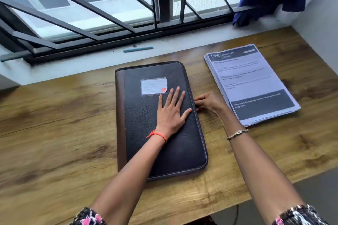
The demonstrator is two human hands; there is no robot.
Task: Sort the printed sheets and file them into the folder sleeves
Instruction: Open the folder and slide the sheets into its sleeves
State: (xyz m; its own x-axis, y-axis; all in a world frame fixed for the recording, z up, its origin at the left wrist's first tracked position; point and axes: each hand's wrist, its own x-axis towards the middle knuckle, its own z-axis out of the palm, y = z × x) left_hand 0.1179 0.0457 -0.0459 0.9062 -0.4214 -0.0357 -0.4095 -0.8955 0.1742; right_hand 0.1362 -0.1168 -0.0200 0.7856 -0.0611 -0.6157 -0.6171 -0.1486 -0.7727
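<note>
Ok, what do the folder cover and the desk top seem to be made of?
Folder: black leather or imitation leather, matte; pebbled grain and stitching along the edge show, with a smooth brown spine strip. Its label pocket looks like clear glossy plastic. Desk top: brown wood grain with a mild sheen, either real wood or printed laminate; the picture cannot settle which.

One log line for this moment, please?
black leather folder closed; left hand flat on it; right hand at its edge; white printed sheets stacked aside
</note>
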